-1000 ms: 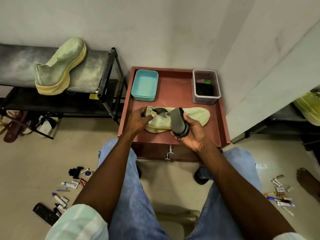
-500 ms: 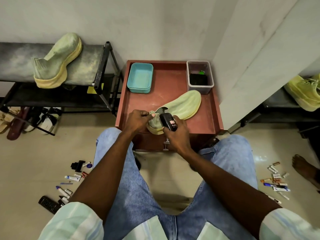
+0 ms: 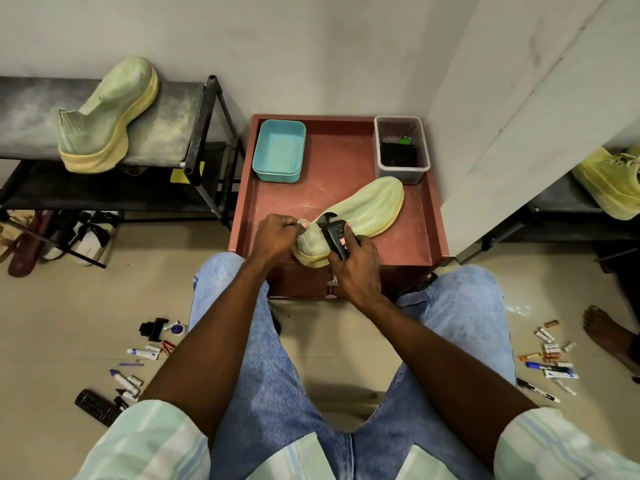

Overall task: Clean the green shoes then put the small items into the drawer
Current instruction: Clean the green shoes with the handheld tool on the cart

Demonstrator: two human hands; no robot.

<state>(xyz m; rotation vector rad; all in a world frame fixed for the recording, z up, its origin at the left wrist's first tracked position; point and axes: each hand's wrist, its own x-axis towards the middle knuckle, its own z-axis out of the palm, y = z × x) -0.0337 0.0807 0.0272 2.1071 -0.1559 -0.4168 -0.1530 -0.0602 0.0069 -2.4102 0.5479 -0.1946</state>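
Since half a second ago, little change: shoe unmoved on red table, brush slid slightly heelward.

Head view: left hand pinches heel collar; right hand clasps black brush against the heel. Long axis runs heel-near to toe far-right; I judge strokes go toeward, right hand nearer.

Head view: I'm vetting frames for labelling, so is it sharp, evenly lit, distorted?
Head view: the green shoe and both hands are sharp; light is soft and even, without glare; wide-angle bending curves the shoe rack and wall edges.
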